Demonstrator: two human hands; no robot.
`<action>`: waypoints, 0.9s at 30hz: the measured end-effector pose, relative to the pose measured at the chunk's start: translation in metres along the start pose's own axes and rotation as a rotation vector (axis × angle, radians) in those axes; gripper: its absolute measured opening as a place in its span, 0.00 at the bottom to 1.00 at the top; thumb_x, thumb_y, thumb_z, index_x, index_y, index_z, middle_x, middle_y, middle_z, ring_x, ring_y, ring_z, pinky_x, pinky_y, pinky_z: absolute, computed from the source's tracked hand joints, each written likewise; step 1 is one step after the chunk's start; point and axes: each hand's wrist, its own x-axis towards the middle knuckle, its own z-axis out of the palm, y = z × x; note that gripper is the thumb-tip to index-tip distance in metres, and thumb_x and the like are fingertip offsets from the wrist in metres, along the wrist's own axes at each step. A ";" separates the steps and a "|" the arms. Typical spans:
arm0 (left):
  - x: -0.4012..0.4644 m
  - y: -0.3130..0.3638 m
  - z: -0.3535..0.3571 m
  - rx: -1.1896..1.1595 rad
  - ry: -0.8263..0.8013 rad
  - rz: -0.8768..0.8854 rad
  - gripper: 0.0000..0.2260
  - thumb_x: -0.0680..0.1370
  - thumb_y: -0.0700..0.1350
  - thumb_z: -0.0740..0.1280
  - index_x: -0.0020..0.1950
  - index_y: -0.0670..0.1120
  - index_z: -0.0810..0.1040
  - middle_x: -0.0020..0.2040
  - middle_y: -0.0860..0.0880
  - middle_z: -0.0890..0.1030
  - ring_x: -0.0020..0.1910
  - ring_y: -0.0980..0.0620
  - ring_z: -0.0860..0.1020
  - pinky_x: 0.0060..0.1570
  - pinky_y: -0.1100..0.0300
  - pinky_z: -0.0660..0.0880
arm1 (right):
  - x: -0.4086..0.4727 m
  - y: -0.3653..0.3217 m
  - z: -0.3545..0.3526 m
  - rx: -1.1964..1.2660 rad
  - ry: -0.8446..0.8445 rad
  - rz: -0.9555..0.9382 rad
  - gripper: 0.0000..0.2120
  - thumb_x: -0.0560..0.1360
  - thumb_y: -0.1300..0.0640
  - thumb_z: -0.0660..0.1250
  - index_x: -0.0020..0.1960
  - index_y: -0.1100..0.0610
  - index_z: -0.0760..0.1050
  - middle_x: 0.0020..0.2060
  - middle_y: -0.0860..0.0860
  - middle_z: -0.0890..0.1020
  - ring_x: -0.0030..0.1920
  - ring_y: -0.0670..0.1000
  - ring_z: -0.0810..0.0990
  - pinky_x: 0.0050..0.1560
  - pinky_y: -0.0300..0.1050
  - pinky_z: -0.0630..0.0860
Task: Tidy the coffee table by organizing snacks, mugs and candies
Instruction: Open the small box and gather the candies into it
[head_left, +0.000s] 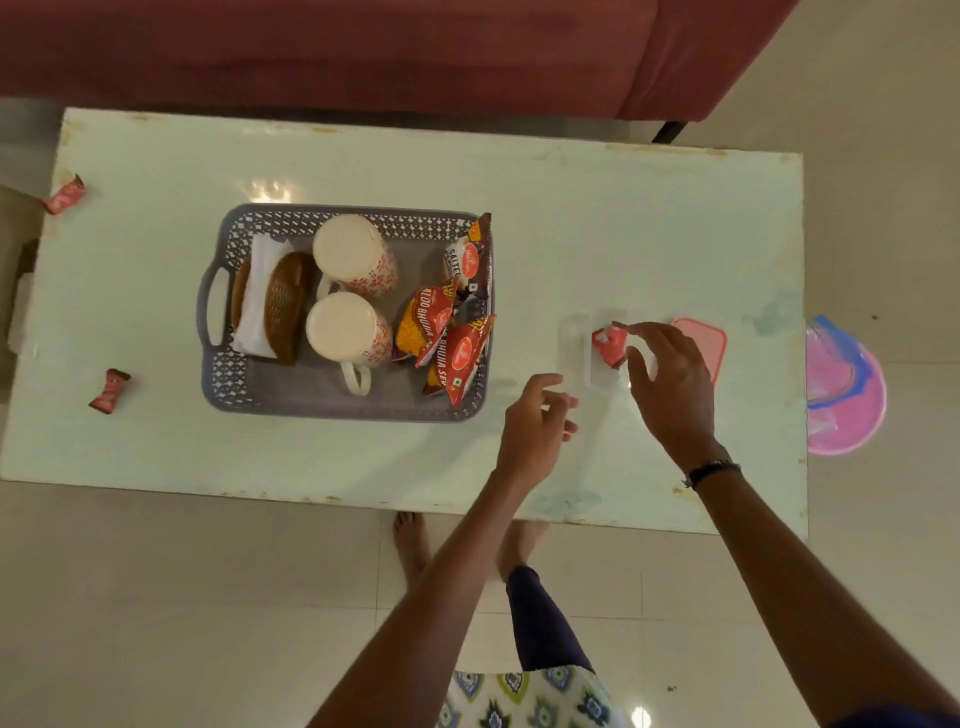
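Note:
A grey basket (270, 400) in the middle of the white coffee table (597, 208) holds two upturned floral mugs (350, 249), several red snack packets (452, 343) and a brown napkin holder (283, 306). To its right stands a clear plastic box (574, 343), its pink lid (709, 340) behind it. My right hand (670, 384) pinches a red candy (609, 345) over the clear box. My left hand (535, 426) hovers just left of the box, fingers loosely apart and empty. Two more red candies (65, 194) (110, 389) lie at the table's left end.
A maroon sofa (363, 47) runs along the table's far side. A pink and blue plastic thing (841, 395) lies on the floor past the right edge. My bare feet (410, 545) stand at the near edge on pale tiles.

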 end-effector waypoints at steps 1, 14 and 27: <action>-0.004 -0.001 -0.008 -0.016 0.036 0.019 0.11 0.80 0.41 0.58 0.62 0.43 0.71 0.52 0.42 0.82 0.36 0.54 0.79 0.37 0.65 0.77 | 0.001 -0.006 0.001 0.010 0.014 0.001 0.12 0.76 0.61 0.63 0.59 0.56 0.76 0.55 0.53 0.81 0.54 0.55 0.78 0.52 0.51 0.78; -0.013 -0.025 -0.271 -0.108 0.793 0.260 0.07 0.76 0.40 0.61 0.52 0.47 0.73 0.44 0.46 0.80 0.38 0.53 0.77 0.42 0.52 0.78 | 0.051 -0.267 0.093 0.094 -0.051 -0.678 0.11 0.73 0.65 0.64 0.53 0.56 0.79 0.47 0.52 0.83 0.48 0.53 0.80 0.43 0.43 0.75; 0.023 -0.133 -0.494 0.851 0.639 0.018 0.07 0.79 0.34 0.56 0.54 0.40 0.70 0.52 0.39 0.70 0.46 0.41 0.69 0.38 0.45 0.76 | 0.089 -0.471 0.311 0.007 -0.435 -0.844 0.18 0.71 0.67 0.61 0.58 0.55 0.77 0.54 0.50 0.80 0.52 0.53 0.78 0.40 0.46 0.78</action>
